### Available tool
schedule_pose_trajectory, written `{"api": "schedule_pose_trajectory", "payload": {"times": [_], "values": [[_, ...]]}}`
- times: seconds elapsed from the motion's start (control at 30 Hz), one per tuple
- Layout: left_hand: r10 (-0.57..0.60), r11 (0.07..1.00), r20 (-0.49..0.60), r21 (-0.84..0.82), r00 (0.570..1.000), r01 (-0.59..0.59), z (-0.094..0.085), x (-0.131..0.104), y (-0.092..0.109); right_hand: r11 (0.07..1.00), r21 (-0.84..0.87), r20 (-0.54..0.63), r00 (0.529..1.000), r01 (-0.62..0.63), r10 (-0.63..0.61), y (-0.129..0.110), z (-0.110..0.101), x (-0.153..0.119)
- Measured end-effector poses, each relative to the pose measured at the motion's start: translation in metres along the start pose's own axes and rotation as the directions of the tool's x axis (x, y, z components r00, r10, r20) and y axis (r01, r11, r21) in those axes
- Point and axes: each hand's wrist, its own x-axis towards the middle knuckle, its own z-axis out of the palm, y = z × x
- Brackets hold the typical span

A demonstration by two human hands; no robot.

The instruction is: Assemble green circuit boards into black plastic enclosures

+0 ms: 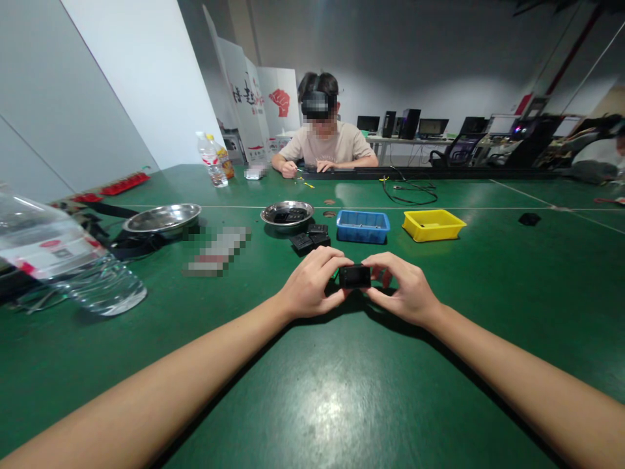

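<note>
Both my hands hold one small black box-shaped part [355,276] just above the green table [342,391]. My left hand [312,283] grips its left end with fingers curled over the top. My right hand [405,286] pinches its right end. Just beyond the hands lie a few similar black parts [310,240] in a loose pile. Behind them stands a small steel bowl [287,213] with dark pieces inside.
A blue tray [362,226] and a yellow tray [433,224] sit beyond my hands. A larger steel dish [162,218] and a lying water bottle [73,267] are at left. Another person [325,140] sits across the table. Two bottles [215,159] stand far left.
</note>
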Motion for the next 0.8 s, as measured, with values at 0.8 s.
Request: {"api": "schedule_pose_trajectory", "payload": {"times": [0.8], "values": [[0.016, 1.000, 0.009, 0.018, 1.000, -0.016, 0.0005, -0.0002, -0.0008, 0.998, 0.037, -0.003, 0.999, 0.042, -0.042, 0.0012, 0.0006, -0.0003]]}}
